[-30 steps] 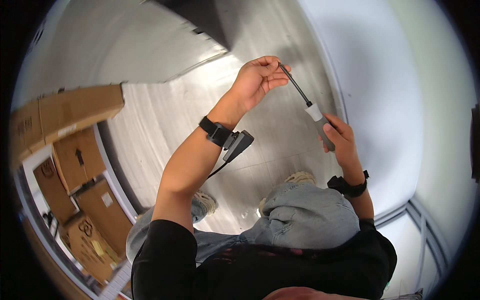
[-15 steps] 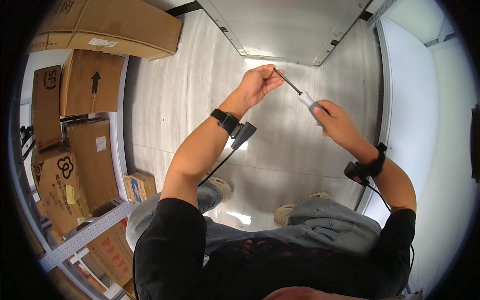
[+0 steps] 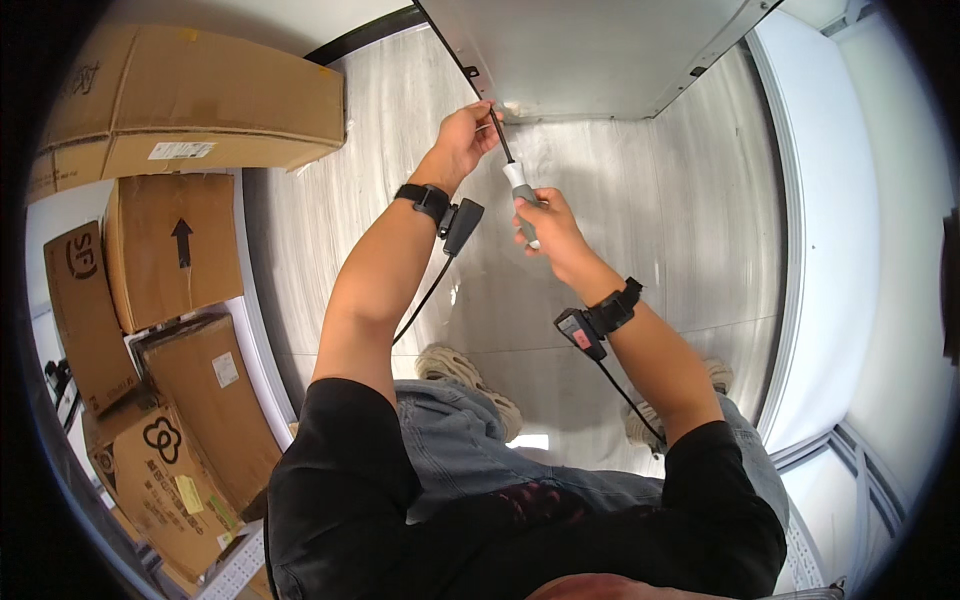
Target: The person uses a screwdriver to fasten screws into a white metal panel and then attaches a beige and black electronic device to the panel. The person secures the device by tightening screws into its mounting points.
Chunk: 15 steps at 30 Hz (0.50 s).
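Pale, wood-grained floor (image 3: 620, 250) spreads before a grey metal cabinet (image 3: 590, 60), with cardboard boxes (image 3: 215, 95) off to the cabinet's left and a white panel (image 3: 825, 220) to its right. Just by the cabinet's near left corner is the tip of a screwdriver (image 3: 515, 176), its grey-and-white handle pointing back from the cabinet toward the person. The right hand (image 3: 553, 226) has its grip wrapped closed around that handle, the forearm slanting toward the cabinet from the lower right. Beside the cabinet's corner, the left hand (image 3: 464, 138) gathers thumb and fingertips around the screwdriver's tip, forearm raised; whether that grip pinches fully shut cannot be told.
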### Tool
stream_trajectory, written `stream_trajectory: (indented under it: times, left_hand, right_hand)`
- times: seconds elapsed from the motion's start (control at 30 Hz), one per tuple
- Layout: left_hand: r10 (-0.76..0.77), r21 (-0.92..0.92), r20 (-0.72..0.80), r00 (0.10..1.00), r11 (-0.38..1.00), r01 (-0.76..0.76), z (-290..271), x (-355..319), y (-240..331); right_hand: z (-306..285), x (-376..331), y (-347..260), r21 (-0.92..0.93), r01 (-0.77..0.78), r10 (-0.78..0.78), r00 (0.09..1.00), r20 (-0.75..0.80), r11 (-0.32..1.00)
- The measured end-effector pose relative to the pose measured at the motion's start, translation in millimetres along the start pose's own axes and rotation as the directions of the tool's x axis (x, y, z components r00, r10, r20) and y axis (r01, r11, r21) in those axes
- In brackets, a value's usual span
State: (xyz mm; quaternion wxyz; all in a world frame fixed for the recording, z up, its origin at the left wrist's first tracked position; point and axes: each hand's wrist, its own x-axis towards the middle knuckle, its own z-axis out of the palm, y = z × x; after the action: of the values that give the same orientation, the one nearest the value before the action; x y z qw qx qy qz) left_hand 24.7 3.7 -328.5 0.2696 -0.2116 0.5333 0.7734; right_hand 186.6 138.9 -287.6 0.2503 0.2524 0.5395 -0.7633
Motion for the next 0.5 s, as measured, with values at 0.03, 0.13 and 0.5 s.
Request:
stream_trajectory:
  times: [0.03, 0.13, 0.5]
  left_hand:
    - [0.004, 0.009, 0.0, 1.0, 1.0, -0.004, -1.1, 1.7, 1.8]
    - [0.012, 0.026, -0.007, 1.0, 1.0, -0.012, -4.4, 6.8, 6.8]
    - [0.018, 0.058, -0.064, 0.998, 0.998, -0.014, 0.0, 4.5, 10.8]
  right_hand:
    - [6.3, 4.3, 3.4, 0.045, 0.013, -0.012, 1.0, -0.005, 0.999]
    - [19.0, 12.8, 8.3, 0.1, 0.022, -0.018, 0.999, -0.045, 0.995]
    - [28.0, 21.9, 21.2, 0.159, 0.063, -0.054, 0.997, -0.06, 0.985]
